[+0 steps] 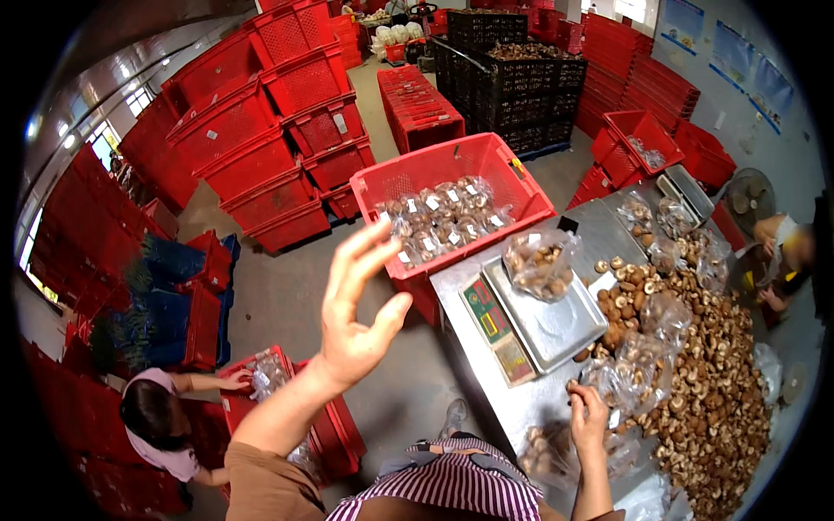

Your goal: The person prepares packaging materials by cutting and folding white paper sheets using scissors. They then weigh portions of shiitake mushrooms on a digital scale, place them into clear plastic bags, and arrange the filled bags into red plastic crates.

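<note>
My left hand (360, 309) is raised over the floor with its fingers apart and nothing in it. Just beyond it is a red plastic crate (535, 203) with several bagged, white-labelled packs of mushrooms (449, 215) inside. My right hand (588, 417) is low over the metal table (479, 381), its fingertips pinched on what looks like a small brown mushroom (571, 385). Below that hand lies a clear bag of mushrooms (544, 452), and further bagged mushrooms (629, 374) lie beside it. A filled bag (542, 260) rests on the steel pan of a digital scale (554, 325).
Loose mushrooms (710, 397) are heaped along the table's right side. A co-worker (156, 423) reaches into a red crate (234, 405) at lower left; another person (782, 247) is at far right. Stacked red crates (306, 84) and black crates (515, 107) stand beyond.
</note>
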`<action>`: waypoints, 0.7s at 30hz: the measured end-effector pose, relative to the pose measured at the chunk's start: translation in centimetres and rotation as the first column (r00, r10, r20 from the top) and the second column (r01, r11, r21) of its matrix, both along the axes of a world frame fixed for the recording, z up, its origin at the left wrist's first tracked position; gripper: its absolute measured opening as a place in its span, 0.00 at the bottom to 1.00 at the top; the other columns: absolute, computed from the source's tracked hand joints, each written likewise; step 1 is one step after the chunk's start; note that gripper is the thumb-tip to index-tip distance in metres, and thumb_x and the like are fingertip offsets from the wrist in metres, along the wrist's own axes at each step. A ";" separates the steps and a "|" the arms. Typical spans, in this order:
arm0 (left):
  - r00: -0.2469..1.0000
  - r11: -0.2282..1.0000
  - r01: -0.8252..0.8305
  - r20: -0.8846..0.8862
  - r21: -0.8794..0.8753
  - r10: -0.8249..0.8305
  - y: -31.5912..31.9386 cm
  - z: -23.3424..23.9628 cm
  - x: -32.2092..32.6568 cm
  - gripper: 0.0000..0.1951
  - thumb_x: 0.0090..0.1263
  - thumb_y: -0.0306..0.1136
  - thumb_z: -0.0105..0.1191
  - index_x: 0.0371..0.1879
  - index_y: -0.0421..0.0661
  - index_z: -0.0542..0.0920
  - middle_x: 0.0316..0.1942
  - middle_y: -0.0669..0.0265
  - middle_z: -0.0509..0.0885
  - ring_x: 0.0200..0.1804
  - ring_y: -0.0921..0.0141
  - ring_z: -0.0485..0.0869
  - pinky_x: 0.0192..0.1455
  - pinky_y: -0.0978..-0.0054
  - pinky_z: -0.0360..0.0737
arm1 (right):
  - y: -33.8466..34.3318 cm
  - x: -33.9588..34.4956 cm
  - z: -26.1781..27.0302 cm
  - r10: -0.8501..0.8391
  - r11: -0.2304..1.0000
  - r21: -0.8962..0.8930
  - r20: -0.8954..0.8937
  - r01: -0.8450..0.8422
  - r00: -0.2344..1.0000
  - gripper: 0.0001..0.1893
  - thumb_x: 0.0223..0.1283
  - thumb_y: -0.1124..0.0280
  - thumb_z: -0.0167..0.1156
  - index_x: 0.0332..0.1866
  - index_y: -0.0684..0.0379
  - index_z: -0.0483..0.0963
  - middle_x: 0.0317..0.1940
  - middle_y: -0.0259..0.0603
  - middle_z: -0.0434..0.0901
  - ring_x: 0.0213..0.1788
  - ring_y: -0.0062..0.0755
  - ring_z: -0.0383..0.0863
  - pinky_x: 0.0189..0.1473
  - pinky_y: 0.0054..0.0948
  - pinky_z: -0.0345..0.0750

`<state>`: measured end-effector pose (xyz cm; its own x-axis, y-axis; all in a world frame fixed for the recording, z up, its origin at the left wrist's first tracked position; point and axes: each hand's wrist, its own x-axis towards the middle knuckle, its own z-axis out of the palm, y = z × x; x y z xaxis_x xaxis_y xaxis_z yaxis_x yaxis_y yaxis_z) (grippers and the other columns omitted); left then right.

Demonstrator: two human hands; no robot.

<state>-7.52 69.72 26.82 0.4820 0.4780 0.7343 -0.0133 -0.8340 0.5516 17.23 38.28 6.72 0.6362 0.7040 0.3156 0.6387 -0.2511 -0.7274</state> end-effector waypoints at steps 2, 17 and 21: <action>0.993 0.993 -0.029 -0.115 -0.111 0.017 2.4 -4.1 -0.3 0.23 0.65 0.33 0.58 0.60 0.42 0.76 0.67 0.53 0.71 0.71 0.58 0.68 0.73 0.59 0.62 | 3.4 1.3 0.7 -0.022 1.000 -0.018 -0.011 0.022 1.000 0.06 0.65 0.79 0.56 0.42 0.66 0.78 0.34 0.45 0.80 0.32 0.36 0.81 0.37 0.30 0.77; 0.937 0.842 -0.166 -0.348 -0.513 -0.028 20.1 -18.6 0.8 0.21 0.64 0.22 0.54 0.58 0.42 0.78 0.62 0.61 0.77 0.64 0.65 0.75 0.64 0.67 0.72 | 19.6 7.4 1.9 -0.387 0.922 0.053 0.169 0.384 0.906 0.10 0.67 0.76 0.54 0.50 0.65 0.76 0.42 0.49 0.81 0.44 0.45 0.81 0.48 0.35 0.77; 0.952 0.868 -0.015 -0.273 -0.497 -0.140 27.3 -17.2 4.7 0.20 0.66 0.23 0.54 0.58 0.41 0.79 0.60 0.60 0.78 0.63 0.66 0.75 0.65 0.68 0.71 | 22.5 8.0 2.1 -0.542 0.840 0.019 0.041 0.542 0.839 0.12 0.68 0.76 0.54 0.54 0.65 0.75 0.48 0.45 0.79 0.46 0.37 0.82 0.52 0.32 0.77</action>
<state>-2.81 96.98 9.62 0.6766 0.6977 0.2355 0.1693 -0.4586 0.8724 25.26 60.79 8.87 0.9012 0.2482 0.3553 0.4327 -0.5618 -0.7051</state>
